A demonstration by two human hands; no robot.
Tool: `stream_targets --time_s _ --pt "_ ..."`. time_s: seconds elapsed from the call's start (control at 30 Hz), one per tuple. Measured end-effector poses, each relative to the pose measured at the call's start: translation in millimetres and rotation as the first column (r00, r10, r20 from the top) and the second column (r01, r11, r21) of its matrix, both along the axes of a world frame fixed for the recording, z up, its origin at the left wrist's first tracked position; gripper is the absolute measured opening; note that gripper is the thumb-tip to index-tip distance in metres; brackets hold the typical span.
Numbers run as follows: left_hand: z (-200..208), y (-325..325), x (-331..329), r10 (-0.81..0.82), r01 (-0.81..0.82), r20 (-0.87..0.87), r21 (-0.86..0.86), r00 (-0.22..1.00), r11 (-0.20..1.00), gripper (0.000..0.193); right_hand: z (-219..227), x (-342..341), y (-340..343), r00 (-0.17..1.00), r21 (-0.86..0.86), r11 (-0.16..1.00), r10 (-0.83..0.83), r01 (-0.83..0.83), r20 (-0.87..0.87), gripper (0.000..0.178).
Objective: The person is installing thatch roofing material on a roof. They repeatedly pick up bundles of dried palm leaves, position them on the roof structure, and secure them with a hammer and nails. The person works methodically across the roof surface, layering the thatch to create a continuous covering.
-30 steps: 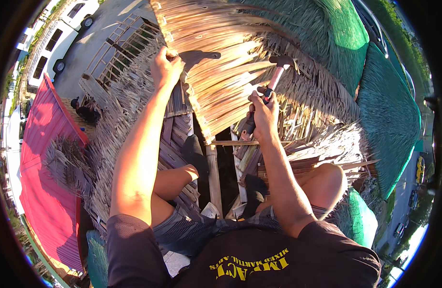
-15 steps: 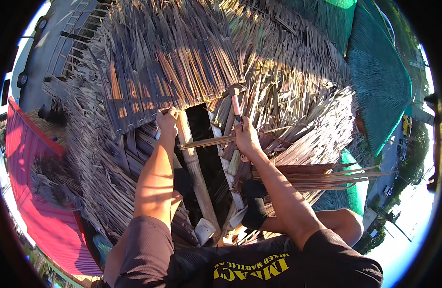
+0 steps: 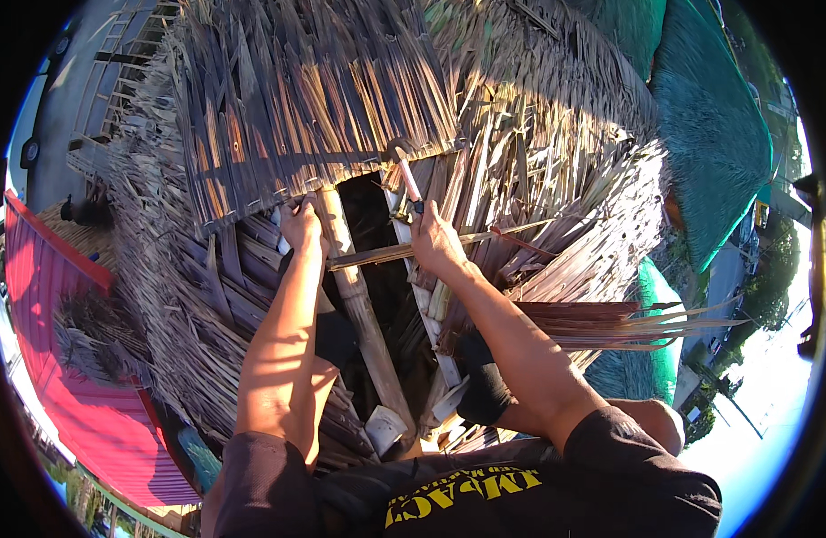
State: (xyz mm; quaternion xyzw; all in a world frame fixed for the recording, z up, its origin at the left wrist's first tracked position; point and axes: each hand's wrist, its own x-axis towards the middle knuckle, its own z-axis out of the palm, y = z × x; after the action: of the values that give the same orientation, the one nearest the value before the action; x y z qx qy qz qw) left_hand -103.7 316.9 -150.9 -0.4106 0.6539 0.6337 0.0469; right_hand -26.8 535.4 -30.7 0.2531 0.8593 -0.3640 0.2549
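A hammer with a pale pinkish handle is in my right hand, its fingers wrapped round the grip. The hammer's head lies against the lower edge of a dark, stitched palm-thatch panel. At that same edge, beside a bamboo pole, my left hand is closed with bent fingers. What it pinches, if anything, is hidden. A thin wooden strip crosses the pole and passes by my right hand. Between the pole and a pale batten is a dark gap.
Old, loose thatch surrounds the gap, with reddish-brown leaf strips jutting out at right. A white block sits near the pole's lower end. Beyond are a red metal roof, green thatched roofs and a road at upper left.
My right hand has brought the hammer leftward along the panel's lower edge. My left hand stays closed at that edge, slightly farther left in view. The whole view has shifted a little.
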Motion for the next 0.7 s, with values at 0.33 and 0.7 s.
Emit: stream_targets --time_s 0.33,0.7 --pt "29.8 89.8 -40.4 -0.867 0.577 -0.050 -0.727 0.497 0.373 0.020 -12.4 3.7 3.0 0.987 -0.048 0.990 -0.137 0.134 -0.081 0.029" --pt "13.6 88.6 -36.7 -0.896 0.576 -0.051 -0.749 0.442 0.327 0.016 40.1 0.0 8.9 0.980 0.016 1.000 0.029 -0.026 -0.196 0.025"
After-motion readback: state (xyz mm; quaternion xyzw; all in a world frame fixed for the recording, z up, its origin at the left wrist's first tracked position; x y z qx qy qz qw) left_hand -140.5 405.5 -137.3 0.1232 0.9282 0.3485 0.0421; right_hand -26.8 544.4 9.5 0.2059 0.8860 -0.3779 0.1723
